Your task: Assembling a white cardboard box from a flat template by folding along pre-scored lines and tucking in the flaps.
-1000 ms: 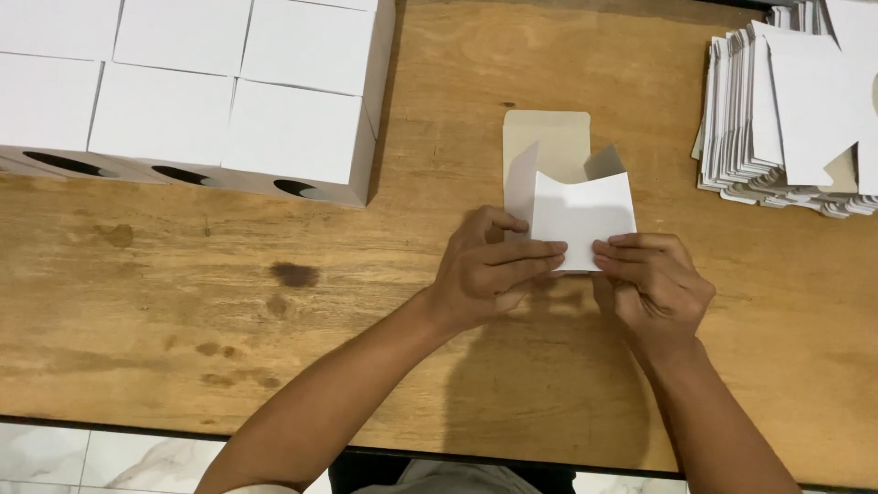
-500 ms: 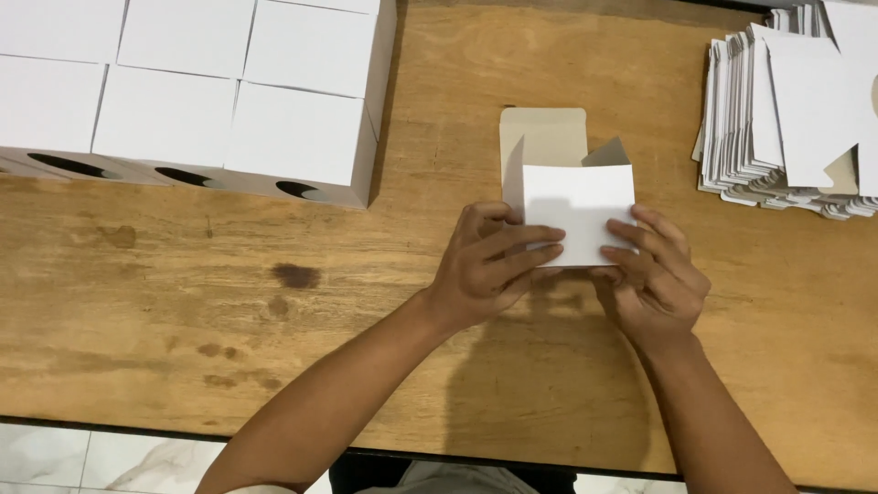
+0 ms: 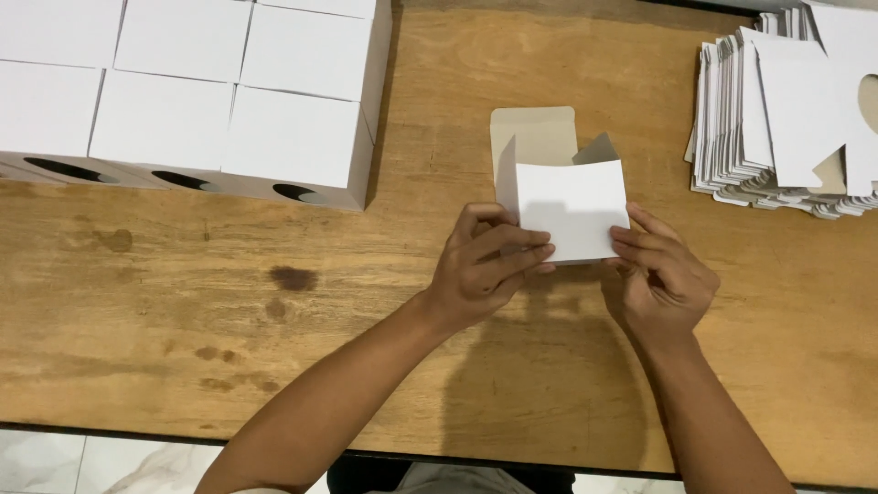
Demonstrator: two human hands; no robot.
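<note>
Head view, looking straight down: I see a small white cardboard box (image 3: 572,209), half folded, held just above the middle of a wooden table (image 3: 439,302). Its white front panel faces up, wider than tall, so its long axis runs left to right between the hands. Behind it, brown inner flaps (image 3: 535,137) stand open, pointing away from me.

My left hand (image 3: 485,265) grips the panel's lower left corner, fingers curled together and pinched on the card. My right hand (image 3: 663,279) meets the lower right corner, fingers (image 3: 640,242) extended and pressed against the edge. The box lies just beyond both sets of fingertips, and both hands are about equally near.

At far right a stack of flat white box blanks (image 3: 777,128) sits well apart from the hands. At upper left, finished white boxes (image 3: 201,101) stand in tight rows, dark oval cutouts showing on their near sides.
</note>
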